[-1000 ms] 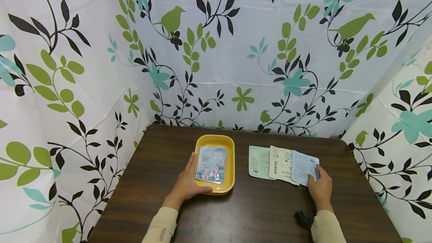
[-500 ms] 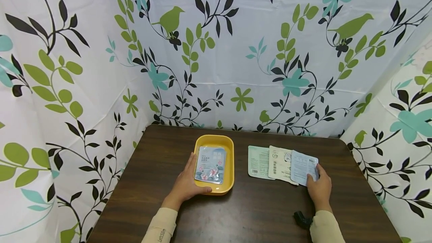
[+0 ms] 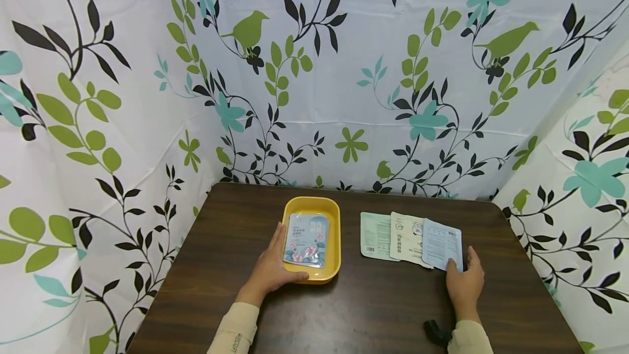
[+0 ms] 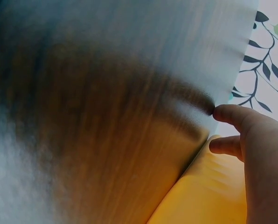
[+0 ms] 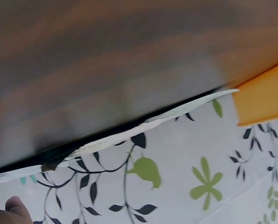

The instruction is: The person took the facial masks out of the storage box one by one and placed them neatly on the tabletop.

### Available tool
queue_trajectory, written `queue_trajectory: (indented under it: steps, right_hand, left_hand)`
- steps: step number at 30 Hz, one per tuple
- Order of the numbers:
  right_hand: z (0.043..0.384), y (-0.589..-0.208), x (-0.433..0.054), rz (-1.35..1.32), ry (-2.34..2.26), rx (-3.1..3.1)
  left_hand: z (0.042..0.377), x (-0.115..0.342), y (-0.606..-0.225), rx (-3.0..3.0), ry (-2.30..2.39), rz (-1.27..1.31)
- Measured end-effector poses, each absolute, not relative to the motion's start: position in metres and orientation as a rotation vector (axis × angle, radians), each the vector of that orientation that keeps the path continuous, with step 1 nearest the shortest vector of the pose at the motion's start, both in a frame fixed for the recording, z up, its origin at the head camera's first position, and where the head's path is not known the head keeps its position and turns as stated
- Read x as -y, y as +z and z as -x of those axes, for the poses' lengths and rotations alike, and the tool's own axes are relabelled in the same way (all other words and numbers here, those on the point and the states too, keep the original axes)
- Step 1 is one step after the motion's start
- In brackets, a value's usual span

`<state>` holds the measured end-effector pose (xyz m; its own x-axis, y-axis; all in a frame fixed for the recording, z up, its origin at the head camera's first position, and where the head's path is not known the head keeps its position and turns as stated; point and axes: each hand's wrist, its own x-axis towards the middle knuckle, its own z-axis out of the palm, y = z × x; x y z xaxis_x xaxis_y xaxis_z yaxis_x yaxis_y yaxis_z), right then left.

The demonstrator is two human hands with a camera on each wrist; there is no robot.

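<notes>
1. We see a dark wood-grain table (image 3: 373, 310), with white leaf-and-bird cloth (image 3: 324, 105) behind and on both sides.
2. On it, a yellow tray (image 3: 336, 234) holds a flowered packet (image 3: 304, 239); the left hand (image 3: 272, 264) spreads against the tray, fingers straight.
3. Farther right, the right hand (image 3: 464, 280), fingers parted, is by the blue packet (image 3: 442, 245); we cannot tell whether its thumb touches.
4. Overlaps partly hide the cream packet (image 3: 408, 239) and green packet (image 3: 375, 236); we cannot identify the dark object (image 3: 434, 334) beside the right sleeve (image 3: 470, 337).

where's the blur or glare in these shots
Head: mostly crisp, soft sheen on the tabletop below the yellow tray; left wrist: pale, hazy glare across the blurred tabletop; right wrist: tabletop soft and smeared, a dark shadow band running along the packets.
</notes>
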<state>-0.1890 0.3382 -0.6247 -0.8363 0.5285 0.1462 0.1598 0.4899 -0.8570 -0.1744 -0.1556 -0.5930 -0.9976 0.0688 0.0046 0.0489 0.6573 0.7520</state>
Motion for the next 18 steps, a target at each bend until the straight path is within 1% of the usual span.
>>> queue_trajectory:
  steps: [6,10,14,18]
  right_hand:
    - [0.177,-0.623,-0.32,0.576,1.326,2.288]
    - [0.175,-0.617,-0.299,0.541,1.341,2.262]
    - [0.18,-0.605,-0.272,0.443,1.381,2.261]
    - [0.193,-0.588,-0.245,0.339,1.486,2.201]
  left_hand:
    - [0.177,0.156,-0.593,-2.838,1.292,-0.099]
    - [0.177,0.156,-0.592,-2.837,1.301,-0.105]
    - [0.176,0.157,-0.593,-2.836,1.305,-0.096]
    - [0.174,0.158,-0.593,-2.846,1.309,-0.104]
